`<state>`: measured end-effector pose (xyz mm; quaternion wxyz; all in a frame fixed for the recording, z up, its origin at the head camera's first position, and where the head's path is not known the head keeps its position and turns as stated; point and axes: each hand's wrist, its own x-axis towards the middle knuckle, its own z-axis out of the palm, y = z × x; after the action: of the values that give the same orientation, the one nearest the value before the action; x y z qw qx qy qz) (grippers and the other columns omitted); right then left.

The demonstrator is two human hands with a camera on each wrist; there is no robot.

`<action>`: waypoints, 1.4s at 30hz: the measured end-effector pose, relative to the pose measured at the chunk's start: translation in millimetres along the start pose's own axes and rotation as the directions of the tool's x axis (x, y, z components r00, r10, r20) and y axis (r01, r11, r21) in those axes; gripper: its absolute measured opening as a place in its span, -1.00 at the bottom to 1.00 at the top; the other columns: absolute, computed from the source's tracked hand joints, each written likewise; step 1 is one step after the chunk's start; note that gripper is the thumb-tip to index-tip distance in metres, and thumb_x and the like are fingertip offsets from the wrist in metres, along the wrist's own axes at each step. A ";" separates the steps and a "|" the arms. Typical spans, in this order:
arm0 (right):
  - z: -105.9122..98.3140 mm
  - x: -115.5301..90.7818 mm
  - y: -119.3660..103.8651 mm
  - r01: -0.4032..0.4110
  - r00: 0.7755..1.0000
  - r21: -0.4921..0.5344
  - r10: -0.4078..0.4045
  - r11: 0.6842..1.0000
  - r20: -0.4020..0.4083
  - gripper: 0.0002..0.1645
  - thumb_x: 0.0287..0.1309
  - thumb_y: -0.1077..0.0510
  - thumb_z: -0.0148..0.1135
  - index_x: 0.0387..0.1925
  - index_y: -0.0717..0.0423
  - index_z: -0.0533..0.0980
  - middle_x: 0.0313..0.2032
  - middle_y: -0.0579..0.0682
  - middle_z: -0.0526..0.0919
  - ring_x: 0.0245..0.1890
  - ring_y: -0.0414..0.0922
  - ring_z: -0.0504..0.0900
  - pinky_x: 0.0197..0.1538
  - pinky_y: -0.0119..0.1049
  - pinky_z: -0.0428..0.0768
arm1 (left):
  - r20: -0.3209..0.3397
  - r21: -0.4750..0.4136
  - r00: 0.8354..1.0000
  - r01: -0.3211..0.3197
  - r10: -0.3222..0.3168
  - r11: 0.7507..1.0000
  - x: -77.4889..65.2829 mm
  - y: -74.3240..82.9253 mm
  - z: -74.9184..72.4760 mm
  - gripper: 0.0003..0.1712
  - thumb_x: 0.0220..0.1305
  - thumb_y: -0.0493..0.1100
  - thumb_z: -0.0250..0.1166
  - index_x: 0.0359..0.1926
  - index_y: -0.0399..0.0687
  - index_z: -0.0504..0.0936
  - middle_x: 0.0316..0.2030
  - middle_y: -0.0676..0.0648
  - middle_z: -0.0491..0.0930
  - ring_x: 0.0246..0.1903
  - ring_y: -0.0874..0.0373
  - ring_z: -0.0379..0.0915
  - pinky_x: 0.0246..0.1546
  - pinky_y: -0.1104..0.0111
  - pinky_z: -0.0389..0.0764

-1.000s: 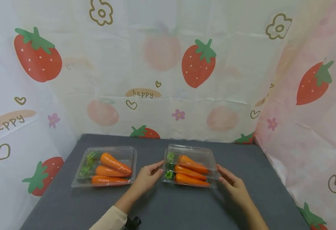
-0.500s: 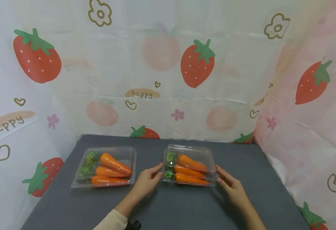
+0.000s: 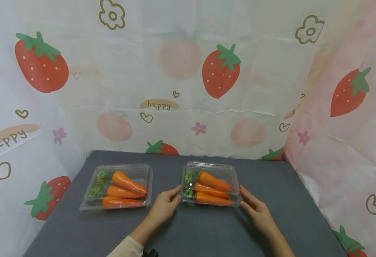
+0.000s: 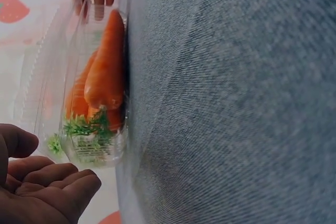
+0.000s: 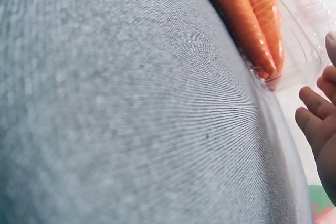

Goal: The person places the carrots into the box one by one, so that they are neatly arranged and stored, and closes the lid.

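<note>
A clear plastic box (image 3: 211, 167) holding three orange carrots (image 3: 212, 189) with green tops lies on the grey table (image 3: 194, 232), right of centre. My left hand (image 3: 172, 198) rests at the box's left edge with relaxed fingers, its thumb by the corner. My right hand (image 3: 246, 200) lies at the right edge, fingers straight. In the left wrist view my left hand's fingers (image 4: 52, 184) hang loosely curled beside the box (image 4: 47, 77). The right wrist view shows my right hand's fingers (image 5: 314, 114) just short of the box (image 5: 302, 35). Neither hand grips anything.
A second clear box (image 3: 144, 171) with three carrots (image 3: 123, 191) sits on the left of the table. Strawberry-print sheets (image 3: 188, 89) wall in the back and both sides. A small dark object (image 3: 149, 253) shows at the bottom edge by my left sleeve.
The right box has settled lower and flatter and shifted slightly left. Both hands drew back a little toward me along its sides.
</note>
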<state>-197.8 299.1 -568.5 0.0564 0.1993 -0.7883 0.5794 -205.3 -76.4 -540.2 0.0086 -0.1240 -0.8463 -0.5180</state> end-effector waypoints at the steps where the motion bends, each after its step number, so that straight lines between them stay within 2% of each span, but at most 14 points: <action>1: 0.4 -0.1 0.1 -0.002 1.000 -0.004 0.002 1.000 0.000 -0.38 0.44 0.29 0.19 0.45 0.34 0.33 0.50 0.30 0.23 0.35 -0.48 0.38 0.28 -0.62 0.41 | 0.002 0.000 1.000 -0.001 0.001 1.000 -0.3 -0.1 0.3 -0.48 0.50 -0.19 0.21 0.41 -0.18 0.47 0.28 -0.27 0.55 -0.20 0.06 0.60 -0.22 0.30 0.58; 4: 1.2 -0.3 1.0 -0.002 1.000 -0.015 0.002 1.000 0.001 -0.37 0.43 0.28 0.20 0.45 0.35 0.33 0.50 0.31 0.22 0.36 -0.48 0.37 0.28 -0.63 0.40 | 0.019 0.015 1.000 -0.003 0.003 1.000 -1.4 -0.6 1.0 -0.45 0.49 -0.19 0.24 0.42 -0.21 0.45 0.31 -0.28 0.51 0.13 -0.08 0.60 0.01 0.14 0.69; 7: 1.4 -0.8 1.3 -0.005 1.000 -0.021 0.005 1.000 0.000 -0.37 0.42 0.28 0.21 0.44 0.36 0.33 0.50 0.31 0.23 0.35 -0.48 0.37 0.29 -0.64 0.38 | 0.036 0.029 0.999 -0.003 0.002 1.000 -2.3 -1.4 1.4 -0.43 0.47 -0.18 0.26 0.43 -0.23 0.44 0.34 -0.28 0.48 0.26 -0.17 0.50 0.16 0.02 0.62; 14: 1.6 -1.9 -0.5 -0.020 1.000 -0.021 0.020 1.000 -0.002 -0.36 0.43 0.26 0.21 0.44 0.38 0.31 0.50 0.31 0.23 0.36 -0.49 0.35 0.28 -0.67 0.36 | 0.038 0.015 0.999 0.008 -0.009 1.000 -3.4 0.4 0.9 -0.43 0.46 -0.14 0.29 0.39 -0.25 0.48 0.31 -0.27 0.52 0.23 -0.17 0.54 0.15 0.01 0.63; 19: 2.8 -1.4 -2.3 -0.031 0.999 -0.037 0.030 0.999 -0.023 -0.37 0.42 0.25 0.22 0.43 0.38 0.34 0.47 0.34 0.26 0.34 -0.50 0.37 0.27 -0.68 0.36 | 0.006 0.023 1.000 0.019 -0.019 1.000 -1.2 0.3 2.6 -0.45 0.44 -0.09 0.31 0.35 -0.25 0.54 0.25 -0.23 0.59 0.20 -0.13 0.57 0.14 0.00 0.63; 22: 3.9 -0.4 -5.6 -0.083 0.996 -0.043 0.081 0.996 -0.046 -0.36 0.41 0.21 0.26 0.43 0.31 0.37 0.46 0.28 0.32 0.30 -0.52 0.39 0.25 -0.69 0.38 | -0.027 0.015 0.999 0.031 -0.030 0.999 0.5 -0.3 4.8 -0.47 0.41 -0.09 0.34 0.31 -0.23 0.59 0.19 -0.20 0.64 0.16 -0.08 0.61 0.11 0.04 0.66; 25: 5.0 1.2 -11.1 -0.174 0.983 -0.051 0.170 0.983 -0.073 -0.35 0.38 0.15 0.30 0.43 0.21 0.41 0.43 0.18 0.41 0.27 -0.49 0.44 0.20 -0.68 0.43 | -0.053 -0.027 0.998 0.036 -0.038 0.999 1.9 -0.9 6.5 -0.51 0.38 -0.12 0.38 0.25 -0.26 0.63 0.11 -0.20 0.70 0.10 -0.06 0.66 0.03 0.13 0.71; 30: 6.7 4.5 -22.9 -0.328 0.938 -0.043 0.321 0.944 -0.129 -0.37 0.35 0.09 0.36 0.38 0.17 0.47 0.29 0.18 0.58 0.19 -0.25 0.60 0.09 -0.61 0.54 | -0.061 -0.147 0.995 0.066 -0.076 0.987 4.1 -1.1 5.5 -0.55 0.32 -0.22 0.42 0.17 -0.33 0.67 -0.01 -0.27 0.74 -0.01 -0.08 0.71 -0.14 0.26 0.76; 33: 7.4 6.8 -28.8 -0.399 0.907 0.008 0.396 0.917 -0.146 -0.36 0.32 0.09 0.38 0.37 0.19 0.48 0.25 0.20 0.61 0.11 -0.21 0.65 0.04 -0.55 0.58 | -0.041 -0.227 0.990 0.120 -0.133 0.966 5.4 -0.8 3.7 -0.55 0.29 -0.25 0.44 0.17 -0.32 0.66 -0.05 -0.28 0.75 -0.08 -0.07 0.74 -0.23 0.26 0.76; 36: 7.8 8.6 -32.2 -0.445 0.878 0.086 0.453 0.891 -0.151 -0.34 0.30 0.16 0.40 0.37 0.23 0.46 0.23 0.22 0.61 0.01 -0.28 0.67 0.01 -0.49 0.63 | -0.010 -0.323 0.983 0.172 -0.185 0.931 6.2 -1.1 3.4 -0.52 0.28 -0.29 0.44 0.19 -0.37 0.62 -0.09 -0.29 0.76 -0.15 -0.07 0.75 -0.23 0.19 0.77; 38: 8.1 9.5 -33.6 -0.457 0.868 0.147 0.476 0.877 -0.143 -0.34 0.31 0.23 0.37 0.38 0.29 0.43 0.22 0.26 0.60 -0.04 -0.29 0.68 0.02 -0.41 0.68 | 0.015 -0.390 0.976 0.204 -0.216 0.898 6.2 -0.9 3.7 -0.51 0.28 -0.32 0.43 0.20 -0.42 0.58 -0.11 -0.32 0.75 -0.18 -0.07 0.75 -0.20 0.13 0.78; 42: 8.2 11.4 -34.7 -0.464 0.855 0.256 0.505 0.848 -0.122 -0.33 0.33 0.33 0.31 0.39 0.42 0.35 0.14 0.29 0.63 -0.12 -0.19 0.73 0.01 -0.25 0.73 | 0.082 -0.505 0.957 0.279 -0.277 0.816 5.7 0.8 3.5 -0.52 0.32 -0.36 0.38 0.19 -0.52 0.51 -0.10 -0.41 0.72 -0.22 -0.05 0.76 -0.13 0.05 0.77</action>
<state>-193.8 279.9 -536.5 -0.0414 -0.0565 -0.7361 0.6733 -210.2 -71.8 -540.3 -0.1023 0.0018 -0.6871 -0.7193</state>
